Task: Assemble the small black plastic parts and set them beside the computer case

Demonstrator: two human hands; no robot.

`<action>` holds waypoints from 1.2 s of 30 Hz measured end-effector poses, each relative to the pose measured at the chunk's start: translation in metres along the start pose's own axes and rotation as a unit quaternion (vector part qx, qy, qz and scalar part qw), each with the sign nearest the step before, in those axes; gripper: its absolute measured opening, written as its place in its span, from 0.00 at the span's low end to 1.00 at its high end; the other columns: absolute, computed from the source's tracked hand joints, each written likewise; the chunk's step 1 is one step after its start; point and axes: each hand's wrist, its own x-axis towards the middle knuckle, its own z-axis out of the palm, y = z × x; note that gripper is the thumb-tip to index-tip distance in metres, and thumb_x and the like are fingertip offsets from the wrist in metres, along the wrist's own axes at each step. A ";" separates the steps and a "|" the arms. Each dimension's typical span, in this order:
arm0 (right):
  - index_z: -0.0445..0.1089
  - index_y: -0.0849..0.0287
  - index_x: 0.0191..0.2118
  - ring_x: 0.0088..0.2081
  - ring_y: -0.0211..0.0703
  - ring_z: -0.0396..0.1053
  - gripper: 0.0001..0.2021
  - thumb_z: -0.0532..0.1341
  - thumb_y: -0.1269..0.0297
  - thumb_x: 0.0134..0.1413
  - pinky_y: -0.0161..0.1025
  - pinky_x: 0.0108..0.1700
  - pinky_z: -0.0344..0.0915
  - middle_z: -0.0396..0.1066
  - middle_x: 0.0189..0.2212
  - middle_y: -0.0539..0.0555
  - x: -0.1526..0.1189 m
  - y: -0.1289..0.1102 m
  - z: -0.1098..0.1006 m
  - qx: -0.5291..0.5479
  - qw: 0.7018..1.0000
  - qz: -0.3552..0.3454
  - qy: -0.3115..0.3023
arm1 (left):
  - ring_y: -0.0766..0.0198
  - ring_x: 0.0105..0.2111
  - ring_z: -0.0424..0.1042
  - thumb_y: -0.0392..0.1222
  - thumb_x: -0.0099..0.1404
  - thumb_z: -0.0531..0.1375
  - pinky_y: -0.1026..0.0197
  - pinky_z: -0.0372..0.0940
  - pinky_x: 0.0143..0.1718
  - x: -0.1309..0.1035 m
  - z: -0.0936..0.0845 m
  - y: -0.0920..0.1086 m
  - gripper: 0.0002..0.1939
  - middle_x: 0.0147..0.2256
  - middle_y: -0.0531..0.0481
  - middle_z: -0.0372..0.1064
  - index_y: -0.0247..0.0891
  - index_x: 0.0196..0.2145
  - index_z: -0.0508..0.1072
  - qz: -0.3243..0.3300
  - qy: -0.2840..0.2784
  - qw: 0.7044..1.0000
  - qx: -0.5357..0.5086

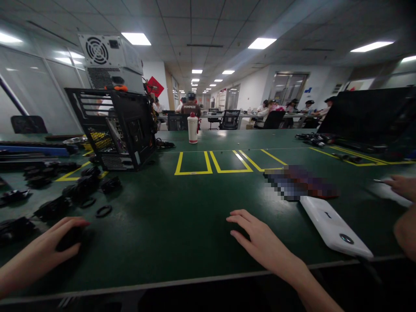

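Note:
My left hand point(53, 249) rests on the green table point(169, 225) at the left, thumb and fingers apart with nothing between them. Just beyond it lie bundles of black cables point(53, 208) and a black ring point(103, 211). Right of the middle, my right hand point(251, 232) lies low over the table, its fingers apart and holding nothing. A white device point(334, 225) with a round dark lens lies to the right of my right forearm, beside a dark, pixelated flat object point(282, 184).
An open black computer case point(120, 125) carries two power supplies point(112, 60) at the left. Yellow tape rectangles point(193, 173), a white bottle point(193, 129) and a dark monitor point(373, 117) stand farther back. Another person's hand point(403, 186) is at the right edge.

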 end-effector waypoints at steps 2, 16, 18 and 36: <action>0.64 0.53 0.45 0.45 0.41 0.63 0.14 0.52 0.65 0.52 0.42 0.49 0.60 0.63 0.45 0.52 0.009 0.003 -0.009 0.000 1.000 -0.012 -0.023 | 0.59 0.45 0.61 0.50 0.54 0.51 0.55 0.56 0.49 0.014 0.010 0.028 0.16 0.44 0.64 0.61 0.53 0.42 0.57 0.010 0.023 1.000 -0.016; 0.68 0.55 0.42 0.40 0.41 0.65 0.14 0.57 0.63 0.47 0.40 0.44 0.60 0.66 0.40 0.53 0.096 0.046 -0.012 0.012 0.993 -0.042 -0.107 | 0.60 0.40 0.63 0.48 0.56 0.48 0.57 0.60 0.45 0.124 0.045 0.160 0.18 0.44 0.47 0.53 0.36 0.42 0.60 0.082 0.004 0.995 -0.063; 0.66 0.56 0.44 0.41 0.40 0.65 0.16 0.58 0.62 0.46 0.39 0.44 0.61 0.65 0.41 0.53 0.109 0.044 -0.001 0.062 0.991 -0.033 -0.113 | 0.60 0.41 0.63 0.46 0.56 0.48 0.57 0.59 0.46 0.135 0.050 0.180 0.18 0.43 0.47 0.53 0.36 0.43 0.60 0.108 -0.005 0.991 -0.081; 0.66 0.64 0.41 0.41 0.39 0.66 0.13 0.57 0.68 0.48 0.39 0.46 0.62 0.68 0.40 0.57 0.131 0.042 0.037 0.492 0.857 0.143 -0.051 | 0.56 0.49 0.59 0.49 0.48 0.60 0.50 0.56 0.50 0.162 0.097 0.262 0.33 0.47 0.42 0.56 0.37 0.49 0.53 0.193 -0.061 0.923 -0.328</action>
